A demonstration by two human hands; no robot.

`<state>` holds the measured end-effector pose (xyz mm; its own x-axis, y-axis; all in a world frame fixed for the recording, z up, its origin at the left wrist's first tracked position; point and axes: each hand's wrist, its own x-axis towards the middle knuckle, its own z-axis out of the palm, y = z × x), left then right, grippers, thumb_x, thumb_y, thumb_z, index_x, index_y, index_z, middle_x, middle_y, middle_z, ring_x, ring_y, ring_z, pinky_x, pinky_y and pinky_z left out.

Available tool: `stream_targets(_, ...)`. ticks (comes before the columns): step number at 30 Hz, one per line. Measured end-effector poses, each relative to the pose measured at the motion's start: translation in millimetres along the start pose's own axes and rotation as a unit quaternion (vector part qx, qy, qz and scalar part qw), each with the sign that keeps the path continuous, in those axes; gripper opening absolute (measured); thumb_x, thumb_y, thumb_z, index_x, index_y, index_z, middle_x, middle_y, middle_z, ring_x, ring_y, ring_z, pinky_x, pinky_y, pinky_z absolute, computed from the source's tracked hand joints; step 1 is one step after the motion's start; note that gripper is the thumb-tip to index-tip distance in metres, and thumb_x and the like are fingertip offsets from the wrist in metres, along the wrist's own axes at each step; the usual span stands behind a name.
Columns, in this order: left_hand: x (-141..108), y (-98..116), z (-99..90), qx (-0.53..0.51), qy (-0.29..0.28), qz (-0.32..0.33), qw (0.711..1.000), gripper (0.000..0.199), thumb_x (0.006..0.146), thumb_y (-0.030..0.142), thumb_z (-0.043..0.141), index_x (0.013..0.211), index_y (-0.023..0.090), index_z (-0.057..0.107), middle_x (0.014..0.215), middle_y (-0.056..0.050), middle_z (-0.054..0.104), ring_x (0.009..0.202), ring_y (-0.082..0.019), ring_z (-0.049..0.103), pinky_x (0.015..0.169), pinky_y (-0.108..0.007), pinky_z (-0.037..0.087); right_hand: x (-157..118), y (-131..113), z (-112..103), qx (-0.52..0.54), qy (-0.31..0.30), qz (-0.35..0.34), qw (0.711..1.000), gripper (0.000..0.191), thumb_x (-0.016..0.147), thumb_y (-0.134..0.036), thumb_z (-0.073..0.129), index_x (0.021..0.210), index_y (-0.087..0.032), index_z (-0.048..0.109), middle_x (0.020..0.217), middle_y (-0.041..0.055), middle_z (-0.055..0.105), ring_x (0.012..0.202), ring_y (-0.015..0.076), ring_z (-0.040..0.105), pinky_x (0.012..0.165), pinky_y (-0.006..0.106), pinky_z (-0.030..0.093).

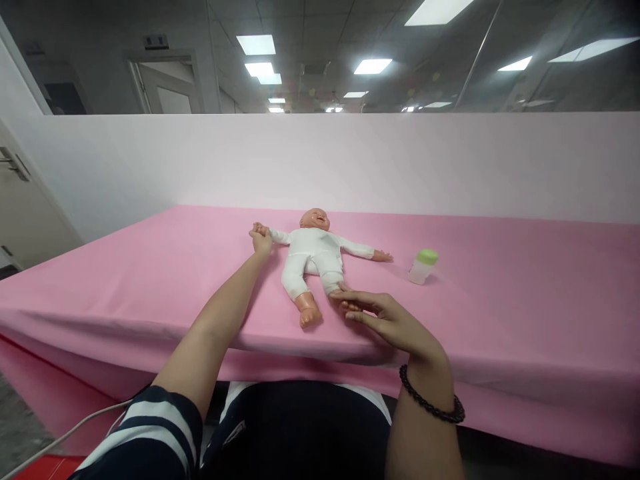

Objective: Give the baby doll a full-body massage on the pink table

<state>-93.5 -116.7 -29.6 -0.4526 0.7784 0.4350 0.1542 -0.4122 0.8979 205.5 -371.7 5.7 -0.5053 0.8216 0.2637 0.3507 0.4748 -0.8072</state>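
A baby doll [314, 245] with a white cloth body lies on its back on the pink table cover, head toward the wall. My left hand [261, 241] is closed on the doll's hand at the left, with that arm stretched out sideways. My right hand [383, 315] grips the doll's foot on the right side, fingers over it and thumb below; most of that foot is hidden. The doll's other foot [309, 312] lies free on the cover. Its other arm [367, 252] reaches out toward a small bottle with a green cap [423, 267].
The pink cover [525, 300] drapes over the table's front edge, close to my body. A white wall [350, 160] with glass above stands behind the table. At the far left is a door [30, 207]; a pale cable [70, 433] runs at the lower left.
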Motion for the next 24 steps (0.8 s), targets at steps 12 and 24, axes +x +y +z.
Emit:
stream_targets(12, -37, 27, 13.0, 0.114, -0.302, 0.322, 0.890, 0.025, 0.091, 0.024, 0.070, 0.117, 0.022, 0.073, 0.133, -0.011, 0.071, 0.129, -0.030, 0.060, 0.119, -0.049, 0.042, 78, -8, 46, 0.017, 0.116, -0.099, 0.988, 0.043, 0.098, -0.018, 0.054, 0.135, -0.029, 0.074, 0.145, 0.0030, 0.067, 0.139, 0.0266, 0.059, 0.121, 0.047, 0.046)
stream_targets(24, -18, 15, 6.3, 0.068, -0.075, 0.132, 0.986, 0.037, 0.098, 0.014, 0.060, 0.133, 0.022, 0.052, 0.132, -0.013, 0.065, 0.121, -0.024, 0.063, 0.106, -0.039, 0.051, 15, -33, 14, -0.030, 0.088, -0.046, 0.995, 0.036, 0.099, -0.027, 0.060, 0.131, -0.026, 0.076, 0.128, 0.0055, 0.076, 0.120, 0.0286, 0.071, 0.109, 0.046, 0.056)
